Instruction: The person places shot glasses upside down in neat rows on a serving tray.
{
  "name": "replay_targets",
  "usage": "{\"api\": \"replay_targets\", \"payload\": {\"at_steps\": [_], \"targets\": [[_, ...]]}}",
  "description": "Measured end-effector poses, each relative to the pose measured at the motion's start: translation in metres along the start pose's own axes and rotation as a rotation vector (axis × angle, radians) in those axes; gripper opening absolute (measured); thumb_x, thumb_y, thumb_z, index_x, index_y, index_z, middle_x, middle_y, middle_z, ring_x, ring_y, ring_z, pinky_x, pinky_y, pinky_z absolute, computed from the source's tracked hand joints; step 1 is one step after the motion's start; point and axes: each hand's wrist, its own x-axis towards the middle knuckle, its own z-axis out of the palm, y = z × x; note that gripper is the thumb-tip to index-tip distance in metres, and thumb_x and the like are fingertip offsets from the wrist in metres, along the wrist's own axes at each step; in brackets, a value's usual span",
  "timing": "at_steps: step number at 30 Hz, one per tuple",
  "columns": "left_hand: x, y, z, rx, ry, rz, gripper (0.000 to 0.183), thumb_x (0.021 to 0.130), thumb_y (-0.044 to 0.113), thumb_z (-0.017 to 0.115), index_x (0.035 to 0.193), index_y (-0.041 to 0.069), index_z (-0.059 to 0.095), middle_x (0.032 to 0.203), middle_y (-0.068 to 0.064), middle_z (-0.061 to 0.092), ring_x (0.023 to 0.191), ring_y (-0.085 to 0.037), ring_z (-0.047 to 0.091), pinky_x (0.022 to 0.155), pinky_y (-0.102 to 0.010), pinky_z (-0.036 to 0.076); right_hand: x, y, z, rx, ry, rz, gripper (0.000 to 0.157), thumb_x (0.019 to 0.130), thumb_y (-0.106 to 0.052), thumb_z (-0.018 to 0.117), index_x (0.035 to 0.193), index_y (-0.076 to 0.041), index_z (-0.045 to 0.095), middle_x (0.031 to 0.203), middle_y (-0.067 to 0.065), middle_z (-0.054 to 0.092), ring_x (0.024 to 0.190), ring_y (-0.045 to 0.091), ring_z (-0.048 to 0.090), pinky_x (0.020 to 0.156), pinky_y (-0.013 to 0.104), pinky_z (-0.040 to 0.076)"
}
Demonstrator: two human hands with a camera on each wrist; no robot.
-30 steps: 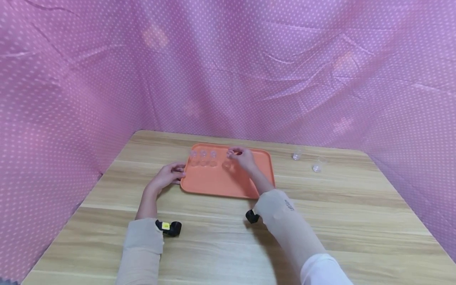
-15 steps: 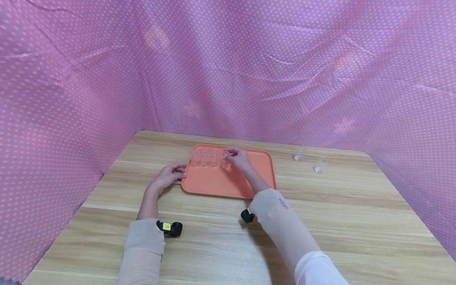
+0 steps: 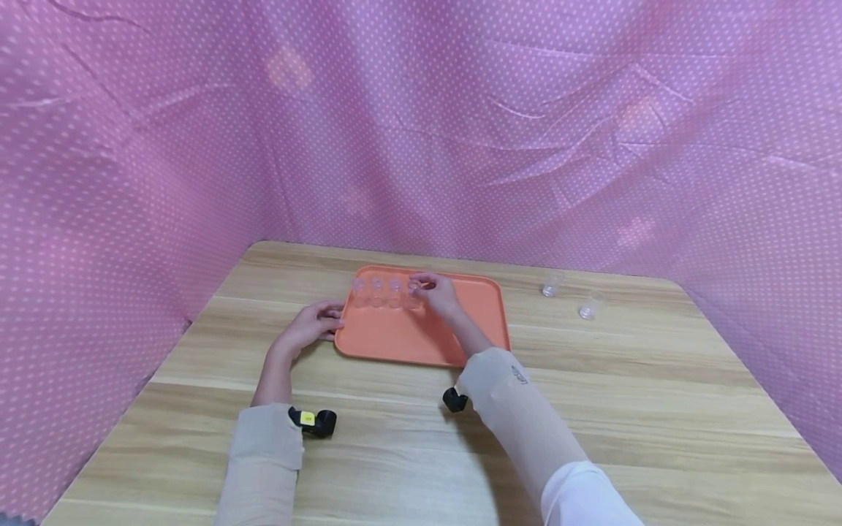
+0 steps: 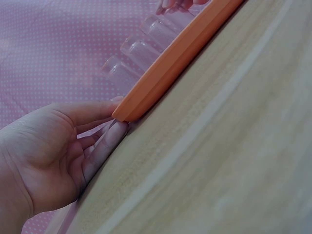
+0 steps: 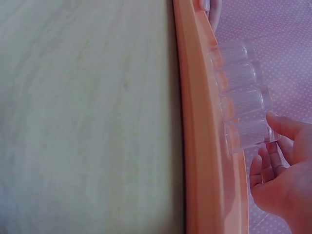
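Note:
An orange tray (image 3: 388, 340) lies on the table. My left hand (image 3: 308, 327) pinches its left edge, the thumb at the rim and a finger at the underside in the left wrist view. With thumb and fingertips my right hand (image 3: 439, 295) grips a clear cup (image 5: 248, 134) near its top. That cup stands upright on the tray at the right end of a row. Three similar clear cups, such as the neighbouring cup (image 5: 246, 102), fill the rest of the row toward the tray's left side. In the head view, fingers partly cover the gripped cup.
Two more clear cups stand on the wooden table (image 3: 658, 409) right of the tray, a farther cup (image 3: 550, 285) and a nearer cup (image 3: 589, 308). A pink dotted curtain (image 3: 421, 131) hangs behind the table and along its sides.
My right hand has moved slightly left with the cup, narrowing the gap to the row. My left hand keeps its grip on the tray's edge.

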Motion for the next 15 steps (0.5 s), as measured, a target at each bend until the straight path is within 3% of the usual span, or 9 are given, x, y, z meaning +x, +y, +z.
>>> {"api": "replay_targets", "payload": {"at_steps": [9,15], "targets": [[0.0009,-0.0008,-0.0003,0.008,0.003,-0.007,0.049,0.091,0.0,0.052,0.136,-0.009,0.034,0.112,-0.021,0.046,0.083,-0.014,0.056,0.073,-0.028,0.053,-0.0011,0.0004,0.0008,0.028,-0.006,-0.001,0.028,0.077,0.007,0.065,0.106,0.004,0.065,0.091,0.008,0.061,0.074,0.013,0.051,0.06,0.019,0.045],[-0.0016,0.0002,-0.0004,0.016,0.002,-0.003,0.05,0.091,0.002,0.053,0.136,-0.009,0.033,0.111,-0.021,0.046,0.084,-0.015,0.056,0.073,-0.028,0.053,-0.0011,-0.0002,-0.0004,-0.004,0.003,0.004,0.031,0.079,0.0,0.068,0.109,0.002,0.064,0.101,0.011,0.06,0.082,0.016,0.051,0.063,0.02,0.045]]}}
